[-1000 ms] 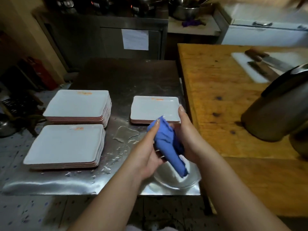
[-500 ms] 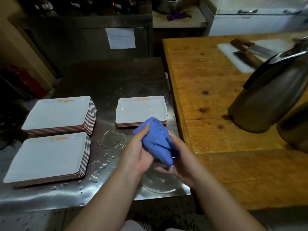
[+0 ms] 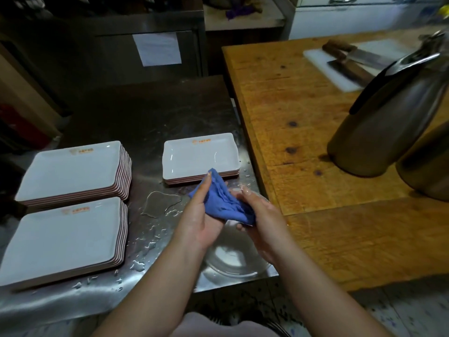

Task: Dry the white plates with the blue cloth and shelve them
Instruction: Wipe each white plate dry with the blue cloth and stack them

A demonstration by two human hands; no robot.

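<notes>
To the right of both hands runs a wooden worktop [image 3: 315, 132], carrying a metal flask [image 3: 386, 113] and, farther off, a white cutting board [image 3: 340, 69] with cleavers [image 3: 352, 62]. The hands work over a wet steel table [image 3: 145, 113]. Well to the left of the left hand sit two tall stacks of white rectangular plates [image 3: 65, 239], one behind the other [image 3: 70, 171]; a short stack [image 3: 200, 155] lies just beyond the fingertips. Directly beneath the hands rests a clear glass bowl [image 3: 233, 261]. The left hand [image 3: 199, 215] and right hand [image 3: 262, 215] both grasp the bunched blue cloth [image 3: 224, 203] between them, above the bowl
</notes>
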